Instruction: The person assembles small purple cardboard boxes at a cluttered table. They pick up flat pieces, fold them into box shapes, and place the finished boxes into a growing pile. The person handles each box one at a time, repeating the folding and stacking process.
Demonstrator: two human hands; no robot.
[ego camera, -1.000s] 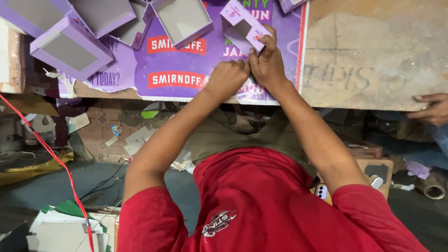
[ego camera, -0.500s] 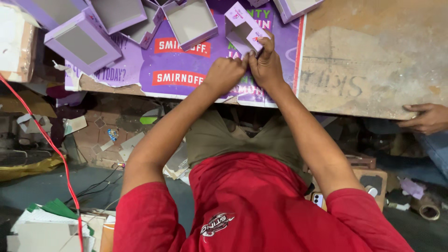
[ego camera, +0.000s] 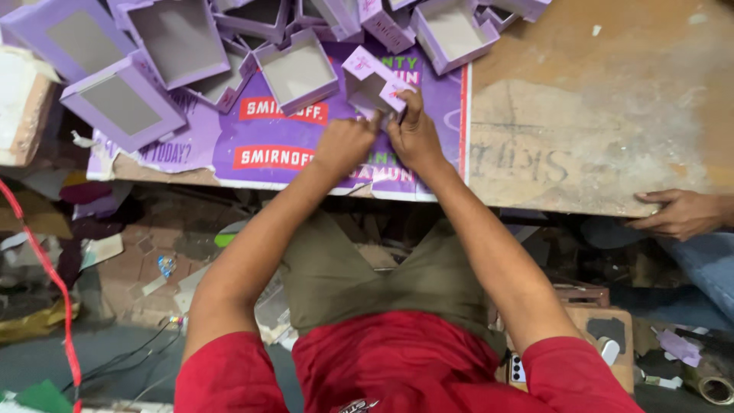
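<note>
While our left hand (ego camera: 345, 144) and right hand (ego camera: 413, 136) pinch the small lilac box (ego camera: 372, 82) on the purple sheet (ego camera: 267, 134), fingers clamped on its near wall, we should press the fold evenly.

Both arms are extended toward the far side, with the left hand (ego camera: 344, 145) fisted just beside the pinching right hand (ego camera: 413, 138).
</note>
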